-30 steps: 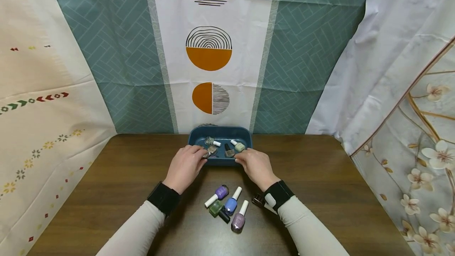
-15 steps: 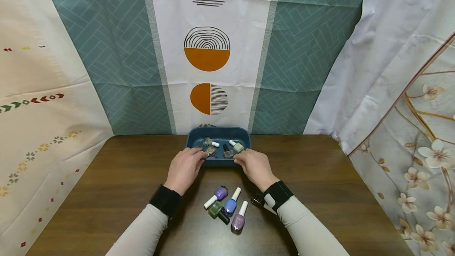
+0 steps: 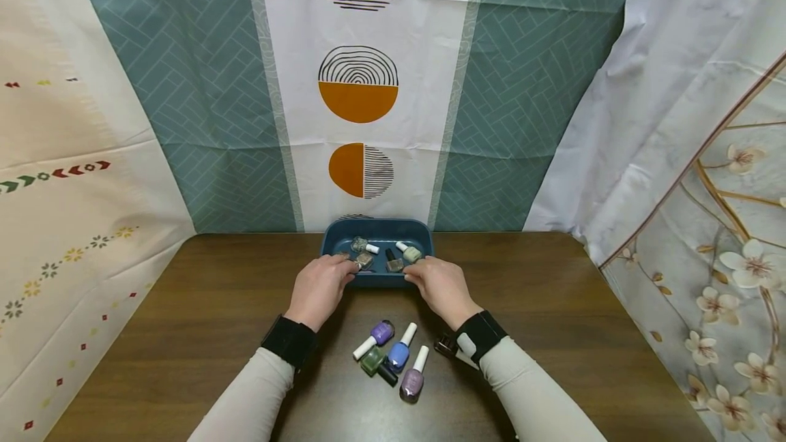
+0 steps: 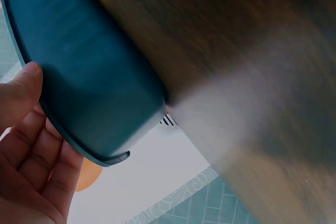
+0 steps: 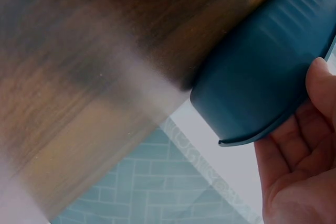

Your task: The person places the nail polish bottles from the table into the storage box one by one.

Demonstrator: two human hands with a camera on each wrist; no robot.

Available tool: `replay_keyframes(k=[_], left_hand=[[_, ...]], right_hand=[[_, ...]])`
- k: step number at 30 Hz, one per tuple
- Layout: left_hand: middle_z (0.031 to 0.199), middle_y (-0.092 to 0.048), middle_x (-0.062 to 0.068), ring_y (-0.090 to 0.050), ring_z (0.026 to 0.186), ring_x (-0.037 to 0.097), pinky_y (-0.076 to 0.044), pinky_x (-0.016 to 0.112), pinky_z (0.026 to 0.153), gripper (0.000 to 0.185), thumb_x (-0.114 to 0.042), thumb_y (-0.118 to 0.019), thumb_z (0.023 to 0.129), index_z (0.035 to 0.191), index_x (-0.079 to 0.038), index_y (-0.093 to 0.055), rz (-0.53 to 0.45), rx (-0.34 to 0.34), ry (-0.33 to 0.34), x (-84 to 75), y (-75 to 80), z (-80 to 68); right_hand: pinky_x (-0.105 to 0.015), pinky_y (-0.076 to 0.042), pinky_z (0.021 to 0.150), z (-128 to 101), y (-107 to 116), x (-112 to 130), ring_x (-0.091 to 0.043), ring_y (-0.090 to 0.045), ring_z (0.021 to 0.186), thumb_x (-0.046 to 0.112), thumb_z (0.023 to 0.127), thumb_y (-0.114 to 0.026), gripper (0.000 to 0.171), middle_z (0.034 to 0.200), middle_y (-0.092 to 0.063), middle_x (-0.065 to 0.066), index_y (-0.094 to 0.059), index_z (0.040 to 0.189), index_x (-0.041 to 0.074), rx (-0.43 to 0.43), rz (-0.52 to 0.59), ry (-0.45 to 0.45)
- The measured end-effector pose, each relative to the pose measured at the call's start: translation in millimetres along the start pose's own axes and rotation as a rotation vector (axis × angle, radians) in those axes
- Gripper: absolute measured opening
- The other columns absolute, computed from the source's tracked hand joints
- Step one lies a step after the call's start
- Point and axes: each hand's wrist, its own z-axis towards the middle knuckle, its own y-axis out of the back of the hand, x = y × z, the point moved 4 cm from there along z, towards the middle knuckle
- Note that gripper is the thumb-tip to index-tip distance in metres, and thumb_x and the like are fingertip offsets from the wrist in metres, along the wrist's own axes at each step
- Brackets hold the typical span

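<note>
Basically, L hand (image 3: 319, 290) + R hand (image 3: 443, 290) pinch near rim of blue bin (image 3: 378, 281), 1 per end. Prob. stiff, light plastic; bottles (image 3: 394, 266) inside may slide, hold lvl by rim.

The person wears long, off-white sleeves; the left sleeve (image 3: 245, 398) and the right sleeve (image 3: 537, 391) are both plain and fairly close-fitting, with soft creases. Around each wrist, between sleeve and hand, sits a wide black band. The left band (image 3: 290, 342) looks plain on its visible side, while the right band (image 3: 486, 334) carries a small, rounded, pale grey patch (image 3: 467, 344) towards its left edge. The left hand (image 3: 318, 290) and right hand (image 3: 443, 290) are bare.
</note>
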Motion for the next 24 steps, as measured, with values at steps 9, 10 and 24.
replay_keyframes(k=[9,10,24], left_hand=[[0.094,-0.078,0.001,-0.073,0.084,0.026,-0.062,0.044,0.076,0.014,-0.005,-0.09,0.093,0.103,-0.013,-0.085,-0.045,0.024,-0.03,4.8,-0.4,0.9],[0.093,-0.077,0.001,-0.072,0.084,0.026,-0.062,0.044,0.076,0.013,-0.005,-0.089,0.093,0.103,-0.013,-0.085,-0.046,0.028,-0.031,5.1,-0.6,0.9],[0.091,-0.076,-0.001,-0.072,0.084,0.025,-0.06,0.044,0.077,0.01,-0.008,-0.088,0.094,0.102,-0.015,-0.086,-0.039,0.055,-0.028,9.3,-1.9,2.4]], right_hand=[[-0.041,-0.062,0.075,1.1,1.7,0.2,-0.019,-0.075,0.091,0.02,0.102,-0.081,0.012,0.1,-0.082,0.001,-0.087,0.111,0.015,0.031,0.002,0.011],[-0.041,-0.062,0.075,1.3,1.8,0.2,-0.019,-0.074,0.09,0.019,0.102,-0.081,0.012,0.099,-0.081,0.001,-0.087,0.112,0.015,0.041,0.003,0.01],[-0.041,-0.063,0.085,-0.6,7.6,0.7,-0.018,-0.076,0.099,0.017,0.104,-0.08,0.018,0.106,-0.08,-0.002,-0.084,0.121,0.012,0.059,0.031,0.043]])
